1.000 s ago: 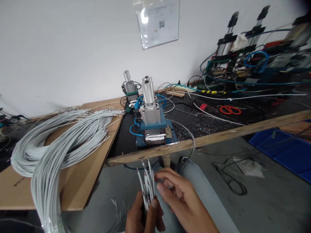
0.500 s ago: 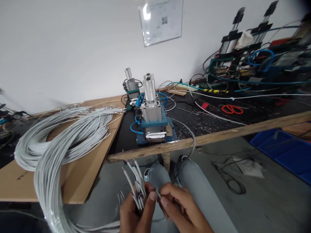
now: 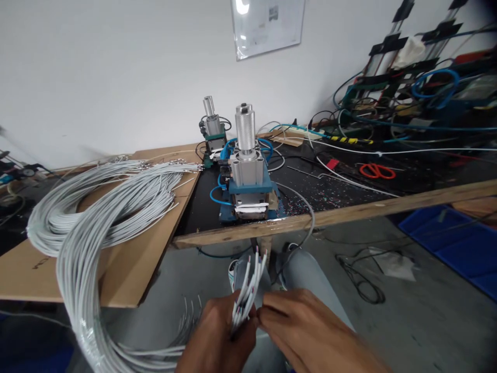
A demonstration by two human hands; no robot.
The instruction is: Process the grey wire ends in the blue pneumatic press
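Note:
My left hand (image 3: 223,331) is wrapped round a bunch of thin white cables (image 3: 250,282), whose cut ends point up and show small coloured wires. Close against it, my right hand (image 3: 297,321) has its fingers pinched together beside the left thumb. The cable end held in that pinch is mostly covered by the fingers. Both hands are above my lap, in front of the bench edge. To their left a large coiled bundle of white cables (image 3: 77,280) hangs down, wrapped in clear film near the bottom.
Cardboard (image 3: 128,290) lies under the coil on the bench. A silver and blue pneumatic press (image 3: 248,171) stands ahead, with a second press (image 3: 213,124) behind. Orange-handled scissors (image 3: 377,171) lie to the right. A blue bin (image 3: 450,243) is on the floor at right.
My hands have turned over, so their backs now face up more. The bunch of cables has shifted right and stands more upright. The view has tilted down slightly.

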